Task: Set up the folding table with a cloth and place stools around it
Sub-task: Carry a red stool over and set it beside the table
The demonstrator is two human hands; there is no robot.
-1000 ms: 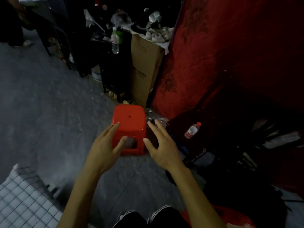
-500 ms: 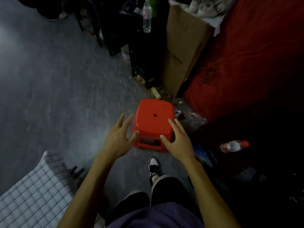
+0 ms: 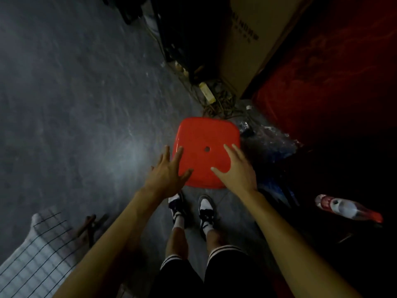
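Left hand (image 3: 169,172) and right hand (image 3: 237,172) spread open above red stool (image 3: 206,136), holding nothing.
Floor (image 3: 75,104) open leftward; box (image 3: 242,39), bottle (image 3: 345,208) crowd right.

Print on the cardboard box (image 3: 253,57) is unreadable.

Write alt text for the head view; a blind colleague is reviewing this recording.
A person's left hand and right hand reach with spread fingers over the seat of a red plastic stool on a dark grey floor, seen from above. A checked cloth shows at lower left, a plastic bottle lies at right, and a cardboard box stands beyond.
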